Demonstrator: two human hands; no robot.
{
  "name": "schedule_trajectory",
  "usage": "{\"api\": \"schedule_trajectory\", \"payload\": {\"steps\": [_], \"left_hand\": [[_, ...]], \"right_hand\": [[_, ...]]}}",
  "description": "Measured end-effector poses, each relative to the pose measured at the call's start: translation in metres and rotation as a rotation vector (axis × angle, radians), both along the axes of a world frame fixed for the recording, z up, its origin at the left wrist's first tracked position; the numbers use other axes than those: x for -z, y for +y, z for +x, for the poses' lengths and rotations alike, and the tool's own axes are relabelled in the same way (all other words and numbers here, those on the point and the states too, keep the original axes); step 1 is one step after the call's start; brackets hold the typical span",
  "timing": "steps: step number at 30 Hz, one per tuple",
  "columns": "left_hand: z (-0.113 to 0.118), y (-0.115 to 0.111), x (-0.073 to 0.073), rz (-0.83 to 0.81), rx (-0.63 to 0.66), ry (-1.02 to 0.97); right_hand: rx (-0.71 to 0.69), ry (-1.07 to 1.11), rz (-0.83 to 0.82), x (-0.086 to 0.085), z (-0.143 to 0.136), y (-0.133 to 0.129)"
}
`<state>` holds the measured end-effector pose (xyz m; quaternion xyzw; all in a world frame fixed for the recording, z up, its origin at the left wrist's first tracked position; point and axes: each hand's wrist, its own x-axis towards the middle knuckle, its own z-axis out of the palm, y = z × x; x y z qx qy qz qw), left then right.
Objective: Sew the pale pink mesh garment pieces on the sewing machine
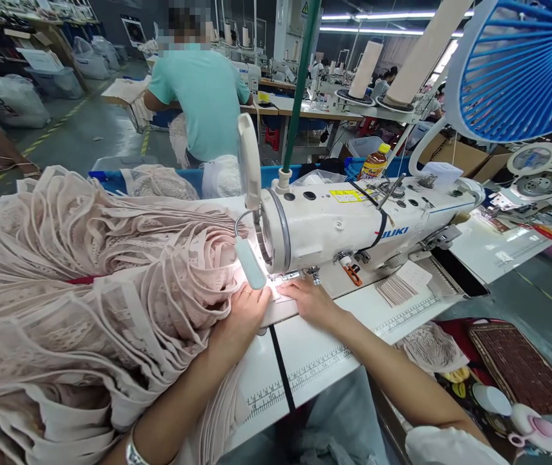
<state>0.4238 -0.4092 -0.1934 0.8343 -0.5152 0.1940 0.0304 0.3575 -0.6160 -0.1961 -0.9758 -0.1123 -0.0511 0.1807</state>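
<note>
Both hands are at the lit needle area of a white sewing machine point(324, 226). My left hand point(247, 305), a ring on one finger, is closed on a pale pink garment edge left of the needle. Opposite it, my right hand point(309, 300) has its fingertips pinched at the same small light piece point(276, 292), just in front of the presser foot. The strong lamp washes out detail there. A large heap of pale pink lace garments point(159, 290) reaches up to my left hand and lies against the forearm. A grey-green flat guard point(251, 261) hangs beside the needle.
A stack of pale strips point(397, 287) and an orange-handled snipper point(352, 272) lie right of my hands. Printed rulers point(319, 365) run along the table front. A blue fan point(523, 64) stands at upper right. A person in a teal shirt point(201, 97) sits ahead.
</note>
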Motion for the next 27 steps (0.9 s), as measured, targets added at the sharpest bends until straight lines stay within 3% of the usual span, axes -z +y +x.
{"api": "schedule_trajectory", "payload": {"steps": [6, 9, 15, 21, 24, 27], "left_hand": [[-0.0046, -0.0067, 0.0013, -0.083, -0.011, 0.025], [-0.004, -0.0076, 0.0025, -0.068, 0.028, 0.057], [-0.0016, -0.002, 0.0003, -0.021, -0.056, 0.144], [0.0019, 0.0018, -0.0065, -0.153, 0.131, 0.409], [0.0019, -0.0005, -0.0067, -0.14, 0.198, 0.306], [-0.0001, -0.0039, -0.0049, -0.162, 0.187, 0.154]], "right_hand": [[0.0, -0.066, -0.06, 0.0029, -0.003, 0.0008], [-0.004, -0.128, -0.022, 0.0063, -0.0034, -0.0007], [0.022, -0.204, 0.075, 0.0101, -0.0052, -0.0053], [-0.022, -0.289, 0.118, 0.0052, -0.0054, -0.0049], [-0.072, -0.29, 0.102, 0.0028, -0.0056, -0.0034], [-0.094, -0.325, 0.101, 0.0017, -0.0056, -0.0021]]}}
